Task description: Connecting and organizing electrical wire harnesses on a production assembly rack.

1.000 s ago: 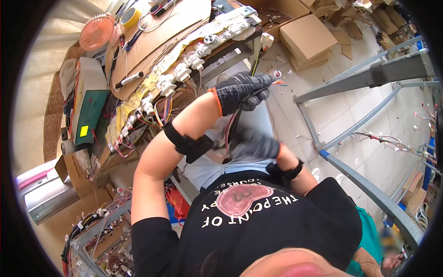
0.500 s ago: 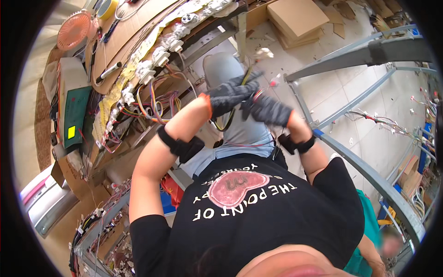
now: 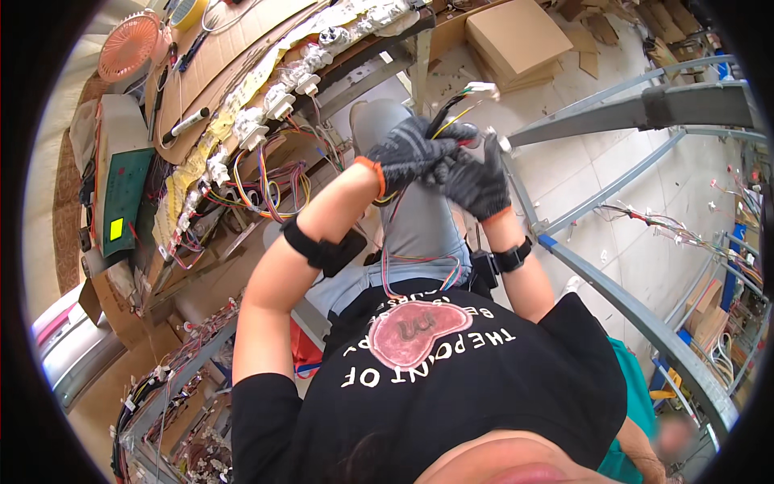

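Observation:
Both of my hands wear dark grey knit gloves with orange cuffs and meet in front of my lap. My left hand is closed around a wire bundle of black and yellow wires. Its upper end fans out to small white connectors. Up against it, my right hand has its fingers bent in at the same bundle, with one finger pointing up beside another small white connector. Thin coloured wires hang from the hands over my lap. The gloves hide the exact grip.
A board lined with white connectors and looped wires stands at the left, near an orange fan. Grey metal frames run along the right. Cardboard is stacked at the back. A person in green is at lower right.
The right hand has turned more upright, its fingers now against the left hand. The bundle's connector end has shifted slightly right, and thin wires now show across my lap.

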### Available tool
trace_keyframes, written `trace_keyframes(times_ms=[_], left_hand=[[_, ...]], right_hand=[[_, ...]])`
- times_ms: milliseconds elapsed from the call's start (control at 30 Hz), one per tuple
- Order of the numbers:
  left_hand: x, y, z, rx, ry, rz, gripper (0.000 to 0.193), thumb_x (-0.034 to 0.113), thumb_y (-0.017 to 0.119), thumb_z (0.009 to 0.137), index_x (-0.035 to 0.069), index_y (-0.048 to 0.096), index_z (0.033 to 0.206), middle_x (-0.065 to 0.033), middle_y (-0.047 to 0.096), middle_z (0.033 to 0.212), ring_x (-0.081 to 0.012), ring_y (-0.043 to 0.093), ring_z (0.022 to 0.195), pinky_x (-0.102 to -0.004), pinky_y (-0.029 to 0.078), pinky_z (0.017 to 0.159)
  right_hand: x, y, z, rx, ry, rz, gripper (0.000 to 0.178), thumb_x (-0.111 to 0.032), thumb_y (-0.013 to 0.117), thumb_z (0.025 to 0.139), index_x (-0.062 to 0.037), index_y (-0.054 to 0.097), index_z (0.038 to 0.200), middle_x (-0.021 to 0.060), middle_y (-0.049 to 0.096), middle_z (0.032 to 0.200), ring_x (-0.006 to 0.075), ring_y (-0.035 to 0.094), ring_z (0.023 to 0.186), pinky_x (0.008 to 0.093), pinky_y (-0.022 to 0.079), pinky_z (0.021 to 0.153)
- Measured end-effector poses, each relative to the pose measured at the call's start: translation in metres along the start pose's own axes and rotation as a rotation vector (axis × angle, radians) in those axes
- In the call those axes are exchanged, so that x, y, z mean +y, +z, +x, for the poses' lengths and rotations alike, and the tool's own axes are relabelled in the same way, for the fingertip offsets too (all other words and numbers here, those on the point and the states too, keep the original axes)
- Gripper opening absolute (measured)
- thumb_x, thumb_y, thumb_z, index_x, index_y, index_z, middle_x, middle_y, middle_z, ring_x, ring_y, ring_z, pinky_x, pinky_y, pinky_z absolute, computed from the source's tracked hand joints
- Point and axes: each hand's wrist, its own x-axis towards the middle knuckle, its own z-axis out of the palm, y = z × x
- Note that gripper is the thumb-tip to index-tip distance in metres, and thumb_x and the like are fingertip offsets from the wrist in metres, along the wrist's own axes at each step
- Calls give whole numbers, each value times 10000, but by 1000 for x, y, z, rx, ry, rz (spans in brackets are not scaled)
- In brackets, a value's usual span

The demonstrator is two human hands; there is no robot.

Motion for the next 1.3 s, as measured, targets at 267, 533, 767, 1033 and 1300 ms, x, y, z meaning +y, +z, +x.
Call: trace_keyframes(times_ms=[267, 533, 767, 1033, 1300], left_hand=[[-64, 4, -31, 273, 119, -43, 334, 10, 491, 896, 62, 580, 1214, -73, 658, 997, -102, 611, 728, -260, 526, 645], [-104, 13, -42, 577, 182, 62, 305, -62, 455, 848, -14, 610, 1107, -108, 666, 1028, -165, 645, 905, -287, 496, 823], [-90, 26, -55, 842, 437, -98, 350, -94, 450, 753, -12, 640, 1036, -112, 683, 970, -190, 647, 907, -300, 484, 832], [-93, 25, -59, 780, 463, -192, 403, -67, 477, 740, -23, 614, 1116, -125, 658, 1054, -188, 623, 969, -307, 472, 873], [-91, 19, -60, 841, 477, -11, 274, 30, 487, 875, -28, 611, 1112, -105, 670, 1030, -167, 625, 929, -291, 482, 837]], right_hand=[[-53, 7, 104, 388, -432, -183, 355, -242, 498, 938, -6, 523, 1202, 154, 629, 1078, 277, 631, 876, 451, 521, 807], [-89, 60, 125, 380, -688, -387, 255, -164, 565, 913, -2, 585, 1108, 116, 658, 864, 152, 606, 604, 277, 533, 561], [-92, 84, 130, 496, -636, -816, 200, -164, 608, 889, 34, 615, 922, 93, 638, 732, 139, 593, 553, 258, 497, 483], [-84, 96, 141, 534, -694, -894, 216, -174, 622, 880, 35, 628, 826, 76, 616, 616, 131, 556, 474, 245, 446, 457], [-82, 88, 155, 491, -761, -833, 242, -207, 622, 886, 21, 620, 803, 74, 619, 626, 127, 561, 506, 257, 460, 503]])
